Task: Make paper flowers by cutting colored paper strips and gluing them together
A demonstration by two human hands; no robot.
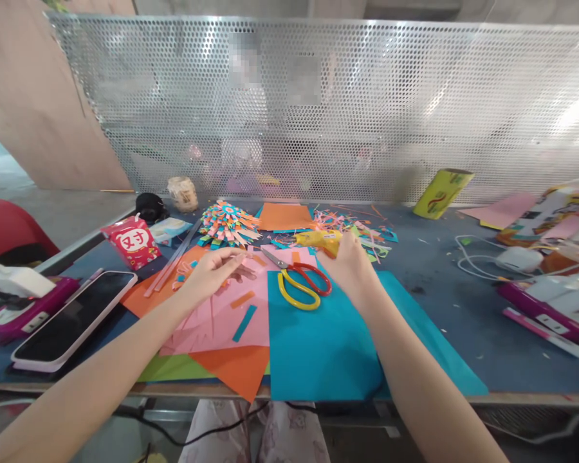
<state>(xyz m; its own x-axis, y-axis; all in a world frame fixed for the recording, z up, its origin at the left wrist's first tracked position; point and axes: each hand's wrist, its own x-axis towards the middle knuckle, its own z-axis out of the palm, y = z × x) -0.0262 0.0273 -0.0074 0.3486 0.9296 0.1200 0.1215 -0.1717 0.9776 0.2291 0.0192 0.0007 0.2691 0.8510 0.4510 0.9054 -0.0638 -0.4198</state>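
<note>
My right hand [348,260] is wrapped round a yellow glue gun [313,240], whose front points left above the paper. My left hand [219,269] hovers over the pink paper [207,331] with thumb and fingers drawn together; what they pinch, if anything, is too small to name. Scissors [299,298] with one yellow and one red handle lie between my hands, partly on the blue paper [318,354]. Short orange strips [242,299] and a blue strip [244,323] rest on the pink sheet. Behind my left hand is a fringed paper flower [228,222].
Paper shreds [352,225] and an orange stack [285,217] lie at the back before a perforated metal screen [367,116]. At left are a phone [77,318] and a red packet [132,241]; at right, a yellow tube [441,194] and a purple power strip [545,315].
</note>
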